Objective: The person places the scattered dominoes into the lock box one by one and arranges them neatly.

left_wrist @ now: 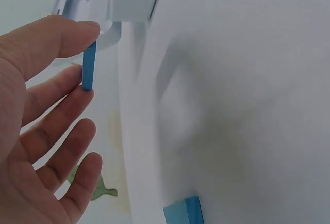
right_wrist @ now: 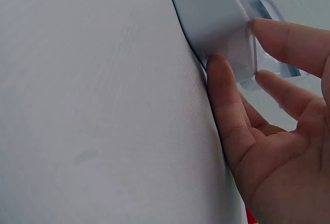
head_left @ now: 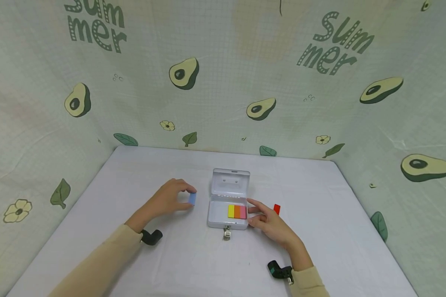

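In the head view my left hand (head_left: 171,197) pinches a small flat blue block (head_left: 192,199) between thumb and fingertips, held up left of a pale metal box (head_left: 217,214). The left wrist view shows that blue block (left_wrist: 88,66) edge-on, with the other fingers loosely spread. The lid (head_left: 230,183) stands raised at the back of the box. Inside, at the right, yellow (head_left: 231,211), orange (head_left: 237,211) and pink (head_left: 243,212) blocks lie side by side. My right hand (head_left: 271,222) touches the box's right wall with extended fingers, its fingertips at rim and side in the right wrist view.
A red block (head_left: 276,209) lies just beyond my right hand, partly hidden by it. Another blue block (left_wrist: 184,211) lies on the white tabletop in the left wrist view. A metal clasp (head_left: 227,233) hangs at the box's front. Avocado-print cloth (head_left: 223,82) surrounds the table.
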`<state>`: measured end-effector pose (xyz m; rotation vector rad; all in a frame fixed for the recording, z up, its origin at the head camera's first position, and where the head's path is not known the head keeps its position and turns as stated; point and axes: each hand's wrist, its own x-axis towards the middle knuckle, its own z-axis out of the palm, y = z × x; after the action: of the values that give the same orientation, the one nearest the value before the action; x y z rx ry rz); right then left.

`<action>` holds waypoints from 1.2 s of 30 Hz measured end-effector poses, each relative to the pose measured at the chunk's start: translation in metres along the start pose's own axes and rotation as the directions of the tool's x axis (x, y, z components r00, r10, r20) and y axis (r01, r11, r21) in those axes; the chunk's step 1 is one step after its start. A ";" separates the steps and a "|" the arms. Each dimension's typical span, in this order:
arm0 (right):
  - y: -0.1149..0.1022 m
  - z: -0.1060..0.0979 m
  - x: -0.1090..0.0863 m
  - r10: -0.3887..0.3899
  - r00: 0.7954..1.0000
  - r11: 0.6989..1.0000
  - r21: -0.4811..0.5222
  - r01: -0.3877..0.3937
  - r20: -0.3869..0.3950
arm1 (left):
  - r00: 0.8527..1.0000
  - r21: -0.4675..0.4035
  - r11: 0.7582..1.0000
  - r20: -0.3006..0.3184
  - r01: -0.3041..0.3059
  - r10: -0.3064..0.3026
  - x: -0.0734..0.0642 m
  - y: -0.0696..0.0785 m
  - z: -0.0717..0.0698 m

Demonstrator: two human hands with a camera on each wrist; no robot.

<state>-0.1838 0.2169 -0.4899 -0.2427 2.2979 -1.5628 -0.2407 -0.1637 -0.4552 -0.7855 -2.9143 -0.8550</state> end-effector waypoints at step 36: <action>-0.001 0.000 0.000 0.007 1.000 1.000 -0.005 -0.007 -0.005 | 0.995 -0.067 0.996 0.076 -0.055 0.060 0.035 0.058 0.036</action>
<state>-0.1840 0.2162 -0.4895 -0.2323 2.3046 -1.5562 -0.2398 -0.0872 -0.4518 -0.9238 -2.9271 -0.9397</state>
